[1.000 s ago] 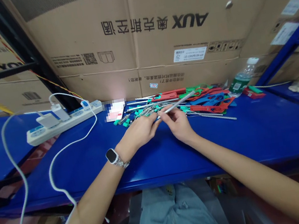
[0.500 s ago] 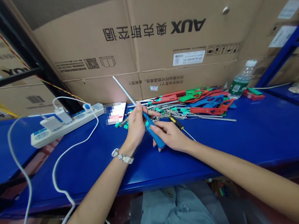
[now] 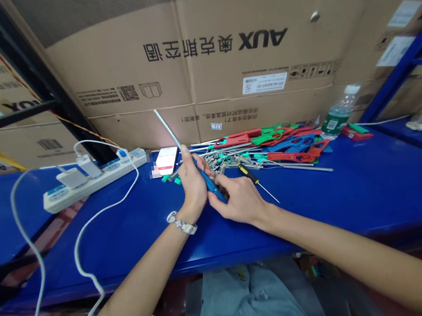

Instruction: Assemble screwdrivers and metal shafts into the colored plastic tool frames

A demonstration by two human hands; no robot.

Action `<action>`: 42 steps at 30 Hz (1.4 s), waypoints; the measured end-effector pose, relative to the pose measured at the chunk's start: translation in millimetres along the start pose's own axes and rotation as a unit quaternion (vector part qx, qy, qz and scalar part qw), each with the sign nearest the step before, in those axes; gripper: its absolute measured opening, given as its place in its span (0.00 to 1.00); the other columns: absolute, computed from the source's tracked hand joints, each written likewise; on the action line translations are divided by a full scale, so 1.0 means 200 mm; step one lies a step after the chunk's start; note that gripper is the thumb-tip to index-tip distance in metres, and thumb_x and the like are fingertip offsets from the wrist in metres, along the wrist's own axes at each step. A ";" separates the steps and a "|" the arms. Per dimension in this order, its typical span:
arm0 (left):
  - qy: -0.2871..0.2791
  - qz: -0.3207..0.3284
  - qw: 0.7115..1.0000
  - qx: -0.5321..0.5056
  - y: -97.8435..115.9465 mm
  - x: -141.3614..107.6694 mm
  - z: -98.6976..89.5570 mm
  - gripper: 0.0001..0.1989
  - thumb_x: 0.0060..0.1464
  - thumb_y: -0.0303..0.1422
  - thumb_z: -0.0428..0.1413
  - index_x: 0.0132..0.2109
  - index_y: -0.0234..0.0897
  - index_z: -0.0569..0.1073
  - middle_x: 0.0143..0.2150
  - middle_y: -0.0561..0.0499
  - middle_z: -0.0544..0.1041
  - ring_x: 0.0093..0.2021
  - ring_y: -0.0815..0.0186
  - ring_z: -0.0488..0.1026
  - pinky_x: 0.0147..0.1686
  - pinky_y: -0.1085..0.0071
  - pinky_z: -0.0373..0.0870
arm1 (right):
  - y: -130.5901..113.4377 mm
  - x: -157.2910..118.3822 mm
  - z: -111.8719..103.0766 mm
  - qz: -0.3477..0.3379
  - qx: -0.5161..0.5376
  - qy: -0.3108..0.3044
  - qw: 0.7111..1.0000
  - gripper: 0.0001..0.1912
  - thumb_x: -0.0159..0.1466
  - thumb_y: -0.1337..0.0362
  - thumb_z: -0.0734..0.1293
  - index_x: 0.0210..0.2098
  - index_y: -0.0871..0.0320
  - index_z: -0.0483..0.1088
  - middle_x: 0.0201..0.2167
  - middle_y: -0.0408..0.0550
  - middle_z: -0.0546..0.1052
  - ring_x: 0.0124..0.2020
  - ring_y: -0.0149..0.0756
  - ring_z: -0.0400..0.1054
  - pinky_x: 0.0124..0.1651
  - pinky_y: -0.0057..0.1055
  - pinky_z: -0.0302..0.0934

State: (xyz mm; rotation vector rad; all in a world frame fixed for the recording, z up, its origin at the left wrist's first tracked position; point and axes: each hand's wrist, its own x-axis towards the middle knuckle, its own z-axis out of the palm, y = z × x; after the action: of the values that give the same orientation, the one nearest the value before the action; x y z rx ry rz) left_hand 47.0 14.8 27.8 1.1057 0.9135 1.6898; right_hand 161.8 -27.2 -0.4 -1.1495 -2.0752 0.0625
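Left hand: Wrapped around the blue handle, your left hand (image 3: 193, 182) steadies the tool (image 3: 207, 180), thumb along the handle near the metal rod, which angles up toward eleven o'clock.
Right hand: Your right hand (image 3: 239, 196) grips the handle's lower end, at the tool's five o'clock end.
Blue-handled tool: Held in both hands above the blue bench (image 3: 324, 204), straight ahead of you at twelve o'clock.
Screwdriver: A yellow-and-black screwdriver (image 3: 248, 174) lies just beyond your right hand, its shaft pointing to five o'clock.
Pile: Red, green and blue handles and metal rods crowd a pile (image 3: 294, 147) from twelve to one o'clock.
Bottle: A green-labeled bottle (image 3: 337, 118) stands at one o'clock, near the pile's right end.
Phone: A lit phone (image 3: 166, 160) lies at eleven o'clock, right of the white power strip (image 3: 97, 181).
Backdrop: A printed cardboard panel (image 3: 202, 8) rises behind the bench.
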 end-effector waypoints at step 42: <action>-0.208 0.028 0.976 0.063 0.00 0.01 -0.11 0.21 0.62 0.53 0.59 0.39 0.37 0.73 0.26 0.55 0.73 0.28 0.67 0.77 0.32 0.70 0.75 | 0.11 0.01 0.02 0.108 0.306 -0.076 0.943 0.28 0.68 0.42 0.64 0.21 0.55 0.62 0.17 0.42 0.66 0.19 0.30 0.58 0.25 0.30 0.54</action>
State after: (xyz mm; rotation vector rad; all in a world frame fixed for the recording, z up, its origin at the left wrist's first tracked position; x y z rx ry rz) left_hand 26.3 13.7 20.8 1.5132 0.7307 1.3805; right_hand 174.8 -10.5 -10.1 -0.9865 -1.8405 0.8634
